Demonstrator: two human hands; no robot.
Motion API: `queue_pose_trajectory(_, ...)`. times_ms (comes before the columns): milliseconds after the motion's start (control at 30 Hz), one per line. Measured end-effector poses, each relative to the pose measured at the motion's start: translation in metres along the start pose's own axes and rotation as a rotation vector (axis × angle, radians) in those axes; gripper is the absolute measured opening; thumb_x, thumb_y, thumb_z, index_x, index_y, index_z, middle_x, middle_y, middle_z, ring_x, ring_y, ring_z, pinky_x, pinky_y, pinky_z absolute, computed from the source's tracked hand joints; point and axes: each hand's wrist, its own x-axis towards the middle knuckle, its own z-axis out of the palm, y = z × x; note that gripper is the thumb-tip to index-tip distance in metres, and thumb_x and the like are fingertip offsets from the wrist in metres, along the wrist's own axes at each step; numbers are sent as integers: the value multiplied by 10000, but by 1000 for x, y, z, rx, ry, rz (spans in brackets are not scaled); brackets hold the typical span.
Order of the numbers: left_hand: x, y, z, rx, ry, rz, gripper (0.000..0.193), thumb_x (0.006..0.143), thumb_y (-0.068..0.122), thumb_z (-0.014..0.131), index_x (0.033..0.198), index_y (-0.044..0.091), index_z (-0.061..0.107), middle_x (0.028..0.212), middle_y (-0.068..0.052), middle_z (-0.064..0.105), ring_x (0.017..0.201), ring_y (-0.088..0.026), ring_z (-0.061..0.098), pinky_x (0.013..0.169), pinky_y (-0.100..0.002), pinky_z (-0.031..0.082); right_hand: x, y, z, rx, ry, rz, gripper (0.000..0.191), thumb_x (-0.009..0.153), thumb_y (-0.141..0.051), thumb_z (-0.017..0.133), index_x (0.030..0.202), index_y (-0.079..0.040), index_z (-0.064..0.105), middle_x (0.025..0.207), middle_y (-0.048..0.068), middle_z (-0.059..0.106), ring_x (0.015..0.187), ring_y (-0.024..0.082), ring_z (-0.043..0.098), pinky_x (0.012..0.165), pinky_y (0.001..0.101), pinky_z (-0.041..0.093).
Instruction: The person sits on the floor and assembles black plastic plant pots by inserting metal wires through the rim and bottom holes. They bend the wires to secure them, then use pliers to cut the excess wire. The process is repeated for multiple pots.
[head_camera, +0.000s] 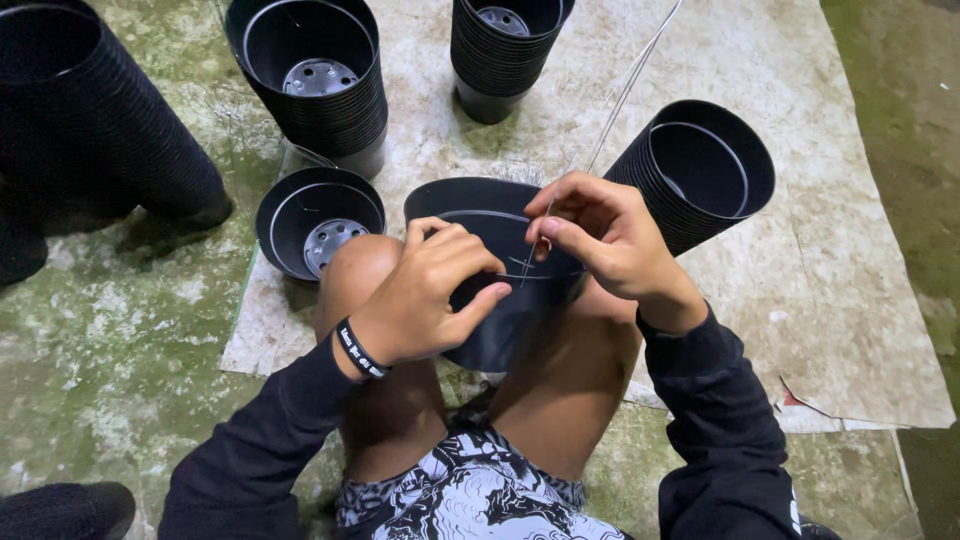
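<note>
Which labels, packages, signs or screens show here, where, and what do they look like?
Wristband: on the left wrist, just below the left hand that grips the black pot; narrow black band with small white lettering.
Cardboard sheet: flattened on the floor under the pots, pale and stained, unprinted, with a torn reddish edge at lower right.
No signs or screens.

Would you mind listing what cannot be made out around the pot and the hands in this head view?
- Held pot: its base, hidden by left hand and knees.
- Wire: upper end cut off by top edge.
- Right hand: fingertips curled, grip point hidden.
- Wristband: print too small.
</note>
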Motion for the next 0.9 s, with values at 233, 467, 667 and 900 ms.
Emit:
queue_pose_trajectory(233, 2, 11, 13, -14, 65, -123, 139, 913, 221, 765, 974, 103, 725, 898, -14, 720, 900, -186, 686, 1073, -436, 360, -5, 4, -2, -24, 5, 9, 165, 1028, -45, 632, 1167, 41, 651, 986, 75, 719, 891, 128, 691, 831, 275, 574)
queue_pose_trajectory(467, 1, 13, 13, -118, 50, -223, 136, 910, 244, 760, 946, 112, 755, 950, 17, 775, 893, -141, 706, 1086, -419, 337, -14, 5, -3, -81, -42, 79, 152, 981, -44, 663, 1102, 48, 675, 967, 83, 737, 919, 128, 718, 843, 276, 586)
queue_pose_trajectory(667, -2, 10, 15, -180, 28, -244, 147, 901, 245, 766, 977, 118, 763, 976, 20, 780, 949, -129, 692, 1077, -408, 316, -18, 5, -4, -63, -104, 124, 119, 1012, -55, 653, 1039, 52, 699, 943, 66, 726, 884, 116, 690, 801, 266, 565)
queue_pose_trajectory(900, 0, 14, 19, -160, 86, -258, 92, 900, 207, 766, 928, 128, 727, 891, 35, 741, 884, -123, 671, 1035, -399, 314, -12, -7, 6, -155, -108, 86, 118, 1023, -93, 619, 990, 14, 659, 868, 17, 682, 819, 67, 626, 734, 233, 518)
